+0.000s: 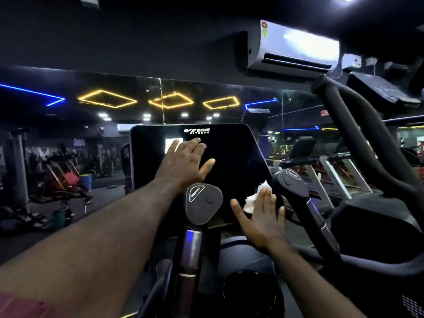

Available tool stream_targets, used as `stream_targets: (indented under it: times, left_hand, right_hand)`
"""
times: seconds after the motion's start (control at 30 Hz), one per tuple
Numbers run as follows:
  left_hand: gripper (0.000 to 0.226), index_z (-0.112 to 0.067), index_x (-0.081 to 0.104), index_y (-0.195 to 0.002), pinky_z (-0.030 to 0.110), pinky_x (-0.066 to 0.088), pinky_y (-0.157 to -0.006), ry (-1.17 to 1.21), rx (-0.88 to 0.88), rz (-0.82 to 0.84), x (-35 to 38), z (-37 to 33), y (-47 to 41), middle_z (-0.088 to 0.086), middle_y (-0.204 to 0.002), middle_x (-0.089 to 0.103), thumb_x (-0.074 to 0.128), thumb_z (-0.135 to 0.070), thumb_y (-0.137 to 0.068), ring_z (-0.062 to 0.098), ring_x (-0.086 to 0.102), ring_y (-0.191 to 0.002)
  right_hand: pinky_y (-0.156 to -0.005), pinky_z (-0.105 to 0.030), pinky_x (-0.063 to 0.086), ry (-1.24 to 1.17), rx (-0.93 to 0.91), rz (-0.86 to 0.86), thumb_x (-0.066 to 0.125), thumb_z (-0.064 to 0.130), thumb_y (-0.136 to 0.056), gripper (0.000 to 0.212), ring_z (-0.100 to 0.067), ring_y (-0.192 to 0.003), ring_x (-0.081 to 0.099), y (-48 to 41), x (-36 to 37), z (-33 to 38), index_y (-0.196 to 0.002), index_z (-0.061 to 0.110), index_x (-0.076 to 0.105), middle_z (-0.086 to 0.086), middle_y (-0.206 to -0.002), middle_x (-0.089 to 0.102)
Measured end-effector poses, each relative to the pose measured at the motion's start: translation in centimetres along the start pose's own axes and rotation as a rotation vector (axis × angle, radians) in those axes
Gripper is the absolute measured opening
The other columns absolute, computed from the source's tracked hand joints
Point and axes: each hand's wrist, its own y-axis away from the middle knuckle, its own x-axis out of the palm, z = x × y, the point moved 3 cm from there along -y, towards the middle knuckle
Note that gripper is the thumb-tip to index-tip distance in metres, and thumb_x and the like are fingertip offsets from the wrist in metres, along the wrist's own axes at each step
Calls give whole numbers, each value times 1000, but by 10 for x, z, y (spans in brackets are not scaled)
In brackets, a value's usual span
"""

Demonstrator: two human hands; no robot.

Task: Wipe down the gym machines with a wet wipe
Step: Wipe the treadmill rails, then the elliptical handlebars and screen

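Head view, dim gym hall. Several machines are present: exercise bikes (62,177) at far left, possibly seen in the wall mirror, a treadmill (344,177) to the right, and the cross-trainer (250,294) directly in front, which is the unit in hand.

Cross-trainer: work is confined to the console (234,157), a large dark glossy panel. No streaks or wet patches can be made out on it in this light, so how much has been covered cannot be confirmed. The long swing arm (348,125) at right and the two short handles, left handle cap (203,204) and right handle cap (292,183), have no hand or wipe on them.

Left hand (183,164): flat on the upper left part of the console, fingers straight and spread, gripping nothing. It appears to brace the panel.

Right hand (263,216): fingers straight, pressing on the wet wipe (257,196).

Wet wipe: white, crumpled, under the right fingers at the console's lower right corner, just beside the right handle cap.

Assessment: early stage. One panel of one machine is under treatment. In my judgement the handles, swing arm and lower housing are outstanding, as are the treadmill and the other machines.
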Motion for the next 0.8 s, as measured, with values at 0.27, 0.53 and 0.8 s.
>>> stream_targets:
  times: [0.27, 0.53, 0.8]
  left_hand:
    - [91, -22, 27, -162, 60, -4, -128, -83, -141, 32, -5, 27, 74, 4, -175, 12, 1, -73, -92, 26, 12, -160]
    - [74, -21, 32, -159, 68, 11, -125, 385, -501, -295, 9, 37, 117, -2, -173, 8, 42, -63, -99, 24, 11, -158]
    - [78, -16, 19, -165, 41, 28, -125, 905, -757, -435, 13, 50, 119, 19, -168, 28, 49, -54, -104, 31, 33, -153]
  right_hand:
    - [-124, -46, -21, 199, -242, -19, -25, 100, -54, 143, -20, -157, -25, 21, 19, 45, -162, 7, -18, -6, -170, -26]
    - [-126, -47, -17, 258, -340, -76, -5, 87, -75, 121, -22, -159, -18, 34, 35, 56, -165, 7, -8, -4, -170, -23]
    - [-127, -54, -11, 357, -442, -136, 1, 66, -81, 97, -24, -161, -8, 27, 39, 66, -167, 22, 6, -3, -175, -7]
